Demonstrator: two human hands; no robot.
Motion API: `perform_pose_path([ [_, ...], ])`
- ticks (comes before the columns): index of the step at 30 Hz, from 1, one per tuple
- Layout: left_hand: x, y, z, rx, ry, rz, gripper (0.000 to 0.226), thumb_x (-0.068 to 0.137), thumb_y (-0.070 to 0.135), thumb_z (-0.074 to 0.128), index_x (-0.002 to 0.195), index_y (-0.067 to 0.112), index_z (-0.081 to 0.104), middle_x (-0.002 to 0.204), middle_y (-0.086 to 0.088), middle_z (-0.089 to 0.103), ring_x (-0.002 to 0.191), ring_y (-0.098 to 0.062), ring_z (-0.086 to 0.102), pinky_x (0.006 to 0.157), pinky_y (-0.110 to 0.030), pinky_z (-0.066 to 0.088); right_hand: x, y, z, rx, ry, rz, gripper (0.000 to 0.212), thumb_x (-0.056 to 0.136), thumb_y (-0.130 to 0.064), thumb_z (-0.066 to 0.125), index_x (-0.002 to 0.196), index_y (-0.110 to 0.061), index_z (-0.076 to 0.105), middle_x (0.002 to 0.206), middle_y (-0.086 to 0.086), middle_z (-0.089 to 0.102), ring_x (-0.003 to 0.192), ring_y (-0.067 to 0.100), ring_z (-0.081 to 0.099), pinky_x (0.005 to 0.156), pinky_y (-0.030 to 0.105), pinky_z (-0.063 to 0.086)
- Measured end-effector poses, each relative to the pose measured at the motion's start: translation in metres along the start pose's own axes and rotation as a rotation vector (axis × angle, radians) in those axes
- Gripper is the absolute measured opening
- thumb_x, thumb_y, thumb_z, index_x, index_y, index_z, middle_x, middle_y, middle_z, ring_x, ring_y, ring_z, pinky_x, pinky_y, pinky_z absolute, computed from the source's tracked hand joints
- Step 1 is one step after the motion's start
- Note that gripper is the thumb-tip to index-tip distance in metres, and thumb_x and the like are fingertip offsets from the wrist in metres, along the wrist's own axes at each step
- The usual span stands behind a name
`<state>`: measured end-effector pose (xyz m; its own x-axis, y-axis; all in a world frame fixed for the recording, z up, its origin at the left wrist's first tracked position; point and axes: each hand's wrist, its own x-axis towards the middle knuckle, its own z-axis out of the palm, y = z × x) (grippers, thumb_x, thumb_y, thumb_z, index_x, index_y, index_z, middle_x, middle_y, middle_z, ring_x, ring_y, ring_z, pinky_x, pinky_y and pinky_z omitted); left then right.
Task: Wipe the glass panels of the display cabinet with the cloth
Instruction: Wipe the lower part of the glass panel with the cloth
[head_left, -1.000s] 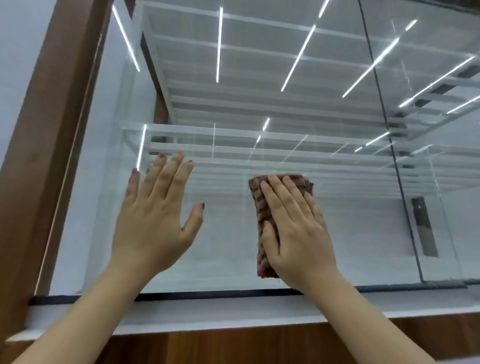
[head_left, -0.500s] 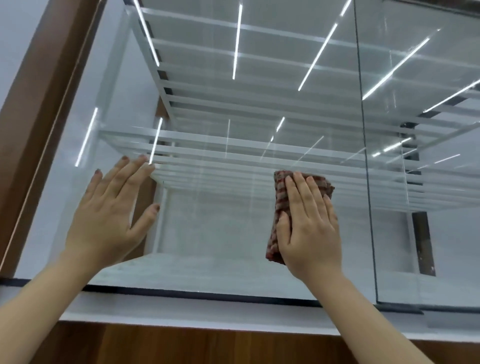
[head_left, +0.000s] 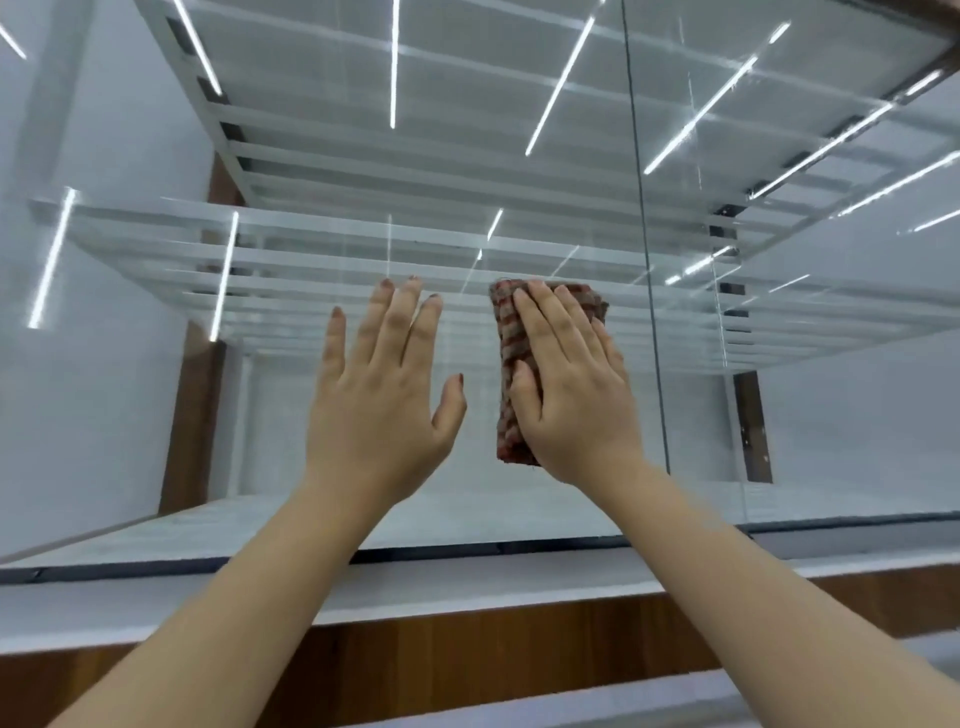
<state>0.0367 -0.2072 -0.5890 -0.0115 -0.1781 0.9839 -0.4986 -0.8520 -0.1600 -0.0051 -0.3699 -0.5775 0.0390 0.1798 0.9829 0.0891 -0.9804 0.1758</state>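
Note:
The front glass panel of the display cabinet fills the view, reflecting ceiling light strips. My right hand lies flat on a folded red and grey striped cloth and presses it against the glass. The cloth shows along the hand's left side and above the fingertips. My left hand rests flat on the same panel just left of the cloth, fingers spread, holding nothing. A vertical seam separates this panel from the glass panel on the right.
A dark bottom rail and white ledge run under the glass, with a wooden cabinet base below. Inside the cabinet I see a white floor and brown wooden posts at the back corners.
My view and both hands have shifted right along the panel. The left hand came in close beside the cloth, and the right hand with the cloth sits nearer the vertical seam.

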Motion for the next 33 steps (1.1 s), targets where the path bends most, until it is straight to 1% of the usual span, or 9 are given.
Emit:
perform_pose_path([
  [7, -0.002, 0.0, 0.001, 0.006, 0.008, 0.007, 0.066, 0.089, 0.044, 0.028, 0.145, 0.009, 0.028, 0.153, -0.008, 0.024, 0.142, -0.024, 0.013, 0.114, -0.045, 0.001, -0.039, 0.04, -0.011, -0.02, 0.044, 0.157, 0.056, 0.092, -0.034, 0.025, 0.145, -0.016, 0.027, 0.152, -0.002, 0.024, 0.14, 0.009, 0.013, 0.115, 0.031, 0.007],
  [10, -0.003, -0.001, 0.002, 0.008, 0.024, 0.008, 0.065, 0.089, 0.044, 0.028, 0.145, 0.009, 0.027, 0.153, -0.008, 0.024, 0.142, -0.024, 0.014, 0.114, -0.043, 0.0, -0.057, 0.033, -0.007, -0.02, 0.058, 0.127, 0.055, 0.092, -0.031, 0.029, 0.144, -0.015, 0.029, 0.15, -0.001, 0.027, 0.14, 0.011, 0.015, 0.115, 0.026, 0.003],
  [16, -0.003, 0.0, 0.002, 0.014, 0.008, 0.01, 0.066, 0.09, 0.044, 0.026, 0.146, 0.009, 0.024, 0.153, -0.009, 0.022, 0.142, -0.024, 0.013, 0.114, -0.044, 0.0, -0.041, 0.021, -0.004, 0.0, 0.035, 0.039, 0.055, 0.09, -0.031, 0.032, 0.143, -0.017, 0.03, 0.15, 0.0, 0.029, 0.14, 0.012, 0.018, 0.115, 0.033, 0.01],
  [19, -0.004, -0.001, 0.002, 0.016, 0.008, 0.01, 0.066, 0.09, 0.044, 0.025, 0.146, 0.009, 0.024, 0.154, -0.009, 0.022, 0.142, -0.025, 0.013, 0.115, -0.045, 0.003, -0.022, 0.035, -0.007, 0.01, 0.055, 0.104, 0.057, 0.089, -0.033, 0.028, 0.143, -0.017, 0.031, 0.15, -0.001, 0.029, 0.14, 0.012, 0.018, 0.115, 0.037, 0.013],
  [23, -0.005, 0.001, 0.002, 0.009, 0.004, -0.004, 0.066, 0.09, 0.044, 0.026, 0.146, 0.01, 0.025, 0.153, -0.008, 0.022, 0.142, -0.024, 0.013, 0.115, -0.048, 0.007, -0.017, 0.069, -0.016, -0.004, 0.109, 0.226, 0.059, 0.089, -0.036, 0.023, 0.145, -0.017, 0.027, 0.151, -0.002, 0.027, 0.14, 0.013, 0.018, 0.115, 0.041, 0.016],
  [27, -0.003, 0.003, -0.001, 0.001, 0.009, -0.027, 0.067, 0.086, 0.044, 0.028, 0.143, 0.011, 0.029, 0.151, -0.009, 0.028, 0.141, -0.024, 0.017, 0.114, -0.049, 0.008, -0.042, 0.086, -0.02, -0.014, 0.084, 0.202, 0.058, 0.091, -0.035, 0.023, 0.145, -0.016, 0.025, 0.152, -0.001, 0.025, 0.14, 0.013, 0.017, 0.115, 0.041, 0.014],
  [30, 0.004, 0.026, -0.002, -0.045, 0.049, -0.134, 0.066, 0.082, 0.044, 0.031, 0.139, 0.012, 0.031, 0.147, -0.008, 0.03, 0.141, -0.024, 0.016, 0.113, -0.042, -0.004, -0.051, 0.093, -0.021, -0.02, 0.068, 0.183, 0.057, 0.092, -0.035, 0.024, 0.146, -0.017, 0.023, 0.152, -0.002, 0.024, 0.141, 0.013, 0.015, 0.115, 0.036, 0.01],
  [31, 0.008, 0.042, 0.0, -0.05, 0.06, -0.129, 0.065, 0.082, 0.044, 0.032, 0.139, 0.012, 0.031, 0.147, -0.009, 0.03, 0.142, -0.024, 0.015, 0.114, -0.042, -0.005, -0.052, 0.094, -0.021, -0.023, 0.069, 0.177, 0.057, 0.092, -0.035, 0.024, 0.145, -0.017, 0.024, 0.152, -0.001, 0.024, 0.141, 0.014, 0.015, 0.115, 0.035, 0.009],
  [33, 0.014, 0.08, 0.012, -0.042, 0.042, -0.035, 0.065, 0.084, 0.043, 0.033, 0.14, 0.011, 0.032, 0.148, -0.009, 0.031, 0.141, -0.025, 0.016, 0.115, -0.045, -0.001, -0.052, 0.094, -0.022, -0.028, 0.065, 0.151, 0.056, 0.091, -0.033, 0.026, 0.145, -0.016, 0.026, 0.152, 0.0, 0.026, 0.14, 0.014, 0.016, 0.114, 0.032, 0.006],
])
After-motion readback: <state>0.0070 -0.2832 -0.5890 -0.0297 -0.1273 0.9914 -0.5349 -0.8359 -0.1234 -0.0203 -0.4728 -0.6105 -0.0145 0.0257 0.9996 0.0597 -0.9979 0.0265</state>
